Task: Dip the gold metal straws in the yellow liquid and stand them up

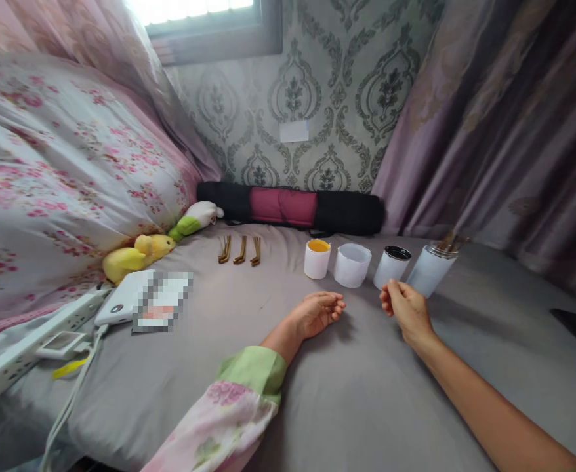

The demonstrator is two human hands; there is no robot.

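Observation:
My left hand [318, 314] is low over the grey sheet, in front of the white containers. Its fingers are loosely curled together and nothing shows in them. My right hand [409, 311] is closed in a loose fist, thumb against the index finger, with no object visible. It is just in front of a white-wrapped can with a dark inside [391, 269]. Left of that can stand a wide white cup [351, 267] and a small white cup with an orange-yellow inside [317, 261]. At the right, a taller white-wrapped jar [430, 272] holds several thin brownish sticks.
Three bundles of bent golden-brown sticks [239, 252] lie left of the cups. Farther left are a yellow plush toy [138, 255], a white power bank [125, 298] and a power strip [46, 344] with cables. A black and maroon long bag [288, 207] lies against the wall.

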